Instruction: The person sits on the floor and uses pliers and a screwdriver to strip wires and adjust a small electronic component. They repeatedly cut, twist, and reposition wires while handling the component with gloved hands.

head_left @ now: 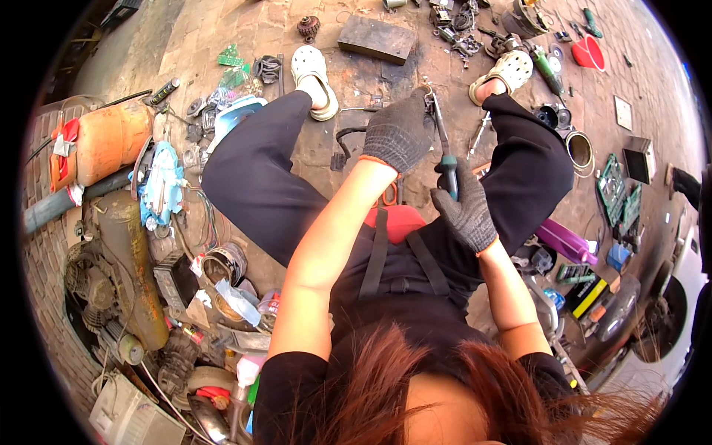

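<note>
Both hands are gloved. Right hand (466, 211) is wrapped tight around the teal handle of a screwdriver (443, 148), shaft pointing up toward the left hand (398, 133), which is curled over some small metal part I can't make out. All this sits over the brick floor (348, 70) between the sandals (314, 73), scrap piled along the floor's edges.

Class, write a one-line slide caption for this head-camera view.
Seated amid scrap parts on brick paving, a person's gloved right hand grips a screwdriver while the gloved left hand steadies its tip.

Both gloved hands, left hand (398, 132) and right hand (465, 208), closed, forearms raised.
</note>
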`<state>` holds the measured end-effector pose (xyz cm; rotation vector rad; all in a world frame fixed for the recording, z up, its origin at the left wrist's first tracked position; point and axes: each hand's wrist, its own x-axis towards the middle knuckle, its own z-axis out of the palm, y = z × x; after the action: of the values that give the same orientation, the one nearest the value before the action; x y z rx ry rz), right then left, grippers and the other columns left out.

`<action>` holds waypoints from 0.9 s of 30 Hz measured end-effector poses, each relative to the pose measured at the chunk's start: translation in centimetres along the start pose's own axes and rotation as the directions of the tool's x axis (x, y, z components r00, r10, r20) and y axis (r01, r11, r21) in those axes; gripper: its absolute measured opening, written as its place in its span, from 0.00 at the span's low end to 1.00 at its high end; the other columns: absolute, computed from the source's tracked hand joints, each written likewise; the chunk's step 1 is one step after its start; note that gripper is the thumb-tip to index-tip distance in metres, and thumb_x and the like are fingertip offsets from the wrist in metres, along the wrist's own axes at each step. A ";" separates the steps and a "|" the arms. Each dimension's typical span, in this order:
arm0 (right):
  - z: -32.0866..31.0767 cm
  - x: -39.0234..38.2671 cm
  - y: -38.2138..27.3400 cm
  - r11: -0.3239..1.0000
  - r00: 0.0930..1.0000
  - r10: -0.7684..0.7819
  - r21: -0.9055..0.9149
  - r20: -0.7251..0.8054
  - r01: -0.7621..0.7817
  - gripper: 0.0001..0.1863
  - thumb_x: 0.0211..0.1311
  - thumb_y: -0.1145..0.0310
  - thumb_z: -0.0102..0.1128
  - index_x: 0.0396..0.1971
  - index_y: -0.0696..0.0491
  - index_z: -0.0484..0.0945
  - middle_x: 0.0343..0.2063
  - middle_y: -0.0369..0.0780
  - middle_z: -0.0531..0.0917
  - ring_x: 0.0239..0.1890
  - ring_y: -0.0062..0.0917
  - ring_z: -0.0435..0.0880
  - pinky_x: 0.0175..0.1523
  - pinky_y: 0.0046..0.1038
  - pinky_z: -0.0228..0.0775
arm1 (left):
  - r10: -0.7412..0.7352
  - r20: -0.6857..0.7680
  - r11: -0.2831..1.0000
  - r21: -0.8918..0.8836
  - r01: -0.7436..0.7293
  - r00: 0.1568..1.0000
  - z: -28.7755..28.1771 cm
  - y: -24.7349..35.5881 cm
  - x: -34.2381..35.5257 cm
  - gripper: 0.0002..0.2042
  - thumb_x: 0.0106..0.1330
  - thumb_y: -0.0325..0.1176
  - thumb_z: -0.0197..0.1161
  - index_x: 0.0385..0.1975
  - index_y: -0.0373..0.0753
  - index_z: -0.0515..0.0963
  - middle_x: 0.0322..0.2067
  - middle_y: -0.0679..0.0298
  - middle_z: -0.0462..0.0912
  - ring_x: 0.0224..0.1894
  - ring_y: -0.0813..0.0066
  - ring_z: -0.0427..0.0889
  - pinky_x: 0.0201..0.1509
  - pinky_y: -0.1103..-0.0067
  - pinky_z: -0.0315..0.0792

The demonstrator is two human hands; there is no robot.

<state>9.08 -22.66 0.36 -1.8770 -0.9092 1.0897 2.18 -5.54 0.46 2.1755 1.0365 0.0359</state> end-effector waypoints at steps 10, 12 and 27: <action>-1.3 -3.4 -5.1 0.286 0.808 0.148 0.757 0.570 -0.587 0.22 0.41 0.72 0.59 0.40 0.56 0.65 0.23 0.33 0.64 0.21 0.18 0.63 0.24 0.19 0.55 | 0.248 -0.086 0.793 -0.554 -0.253 0.965 2.4 -4.3 -2.3 0.12 0.57 0.27 0.56 0.40 0.31 0.72 0.27 0.47 0.77 0.33 0.50 0.79 0.35 0.66 0.72; -1.2 -3.5 -4.7 0.098 0.786 0.001 0.782 0.618 -0.616 0.24 0.41 0.72 0.59 0.42 0.56 0.64 0.23 0.32 0.63 0.21 0.17 0.62 0.24 0.19 0.53 | 0.226 -0.076 0.709 -0.671 -0.217 0.971 2.1 -3.8 -2.8 0.11 0.57 0.26 0.56 0.40 0.30 0.72 0.25 0.53 0.78 0.30 0.58 0.79 0.35 0.69 0.72; 4.0 -3.8 -3.0 -0.480 0.608 -0.733 0.401 0.304 -0.780 0.17 0.51 0.66 0.65 0.28 0.45 0.61 0.19 0.29 0.63 0.13 0.12 0.60 0.21 0.19 0.55 | 0.434 0.121 0.093 -0.992 0.089 0.893 1.4 -1.7 -2.8 0.17 0.60 0.23 0.51 0.51 0.30 0.72 0.27 0.66 0.79 0.24 0.84 0.73 0.23 0.87 0.67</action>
<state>3.42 -23.46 2.96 0.7393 0.3314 1.7908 -0.44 -7.55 -0.89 0.8616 0.2165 0.3174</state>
